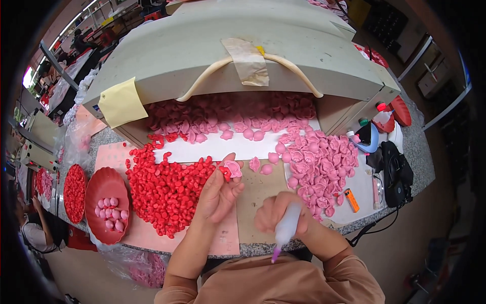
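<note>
My left hand [216, 197] is raised over the bench, its thumb and fingertips pinching a small pink petal-edged cup [234, 168] with a small red piece [224, 173] against it. A translucent squeeze bottle [287, 223] with a purple nozzle is gripped in my right hand [273, 209], nozzle tilted down toward my body. Beside my left hand spreads a heap of glossy red pieces [167, 195]. To the right lies a pile of pink petal-edged pieces [321, 164]. A loose pink cup [254, 164] and a pink ball-like piece [267, 169] rest between the heaps.
A grey box-shaped machine [192, 55] arches over more pink pieces. At the left stand a red oval tray [94, 218] with pink pieces and a second tray of red pieces [75, 195]. An orange lighter [351, 200] and a black bag-like item [397, 175] lie on the right.
</note>
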The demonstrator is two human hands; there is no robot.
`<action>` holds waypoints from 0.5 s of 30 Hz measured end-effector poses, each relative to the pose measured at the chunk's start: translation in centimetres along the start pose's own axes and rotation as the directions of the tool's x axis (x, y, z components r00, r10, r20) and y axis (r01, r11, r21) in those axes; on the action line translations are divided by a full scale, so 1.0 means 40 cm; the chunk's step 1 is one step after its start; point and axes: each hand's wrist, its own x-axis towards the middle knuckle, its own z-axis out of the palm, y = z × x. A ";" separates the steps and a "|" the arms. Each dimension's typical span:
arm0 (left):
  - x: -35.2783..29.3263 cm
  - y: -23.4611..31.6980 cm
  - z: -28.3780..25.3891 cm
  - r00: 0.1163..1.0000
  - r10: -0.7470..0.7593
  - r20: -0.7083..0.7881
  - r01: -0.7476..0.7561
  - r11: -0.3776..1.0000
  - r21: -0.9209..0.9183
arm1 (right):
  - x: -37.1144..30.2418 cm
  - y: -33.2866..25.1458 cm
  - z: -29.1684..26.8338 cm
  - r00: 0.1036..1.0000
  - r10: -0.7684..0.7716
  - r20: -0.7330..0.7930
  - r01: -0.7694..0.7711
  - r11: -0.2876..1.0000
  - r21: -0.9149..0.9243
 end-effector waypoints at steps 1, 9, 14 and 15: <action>0.001 -0.004 -0.004 1.000 -0.006 -0.008 0.006 1.000 -0.001 | -0.001 -0.001 -0.019 0.994 -0.055 -0.099 0.056 0.998 0.002; 0.029 -0.035 -0.007 0.974 -0.206 -0.093 0.208 0.978 0.004 | 0.014 -0.042 -0.174 0.737 -0.210 -0.643 -0.051 0.931 -0.362; 0.035 -0.051 -0.009 0.968 -0.228 -0.102 0.232 0.972 0.034 | 0.008 -0.040 -0.207 0.709 -0.306 -0.635 -0.147 0.817 -0.558; 0.035 -0.053 -0.008 0.966 -0.229 -0.119 0.238 0.969 0.061 | 0.008 -0.038 -0.203 0.714 -0.334 -0.615 -0.170 0.770 -0.615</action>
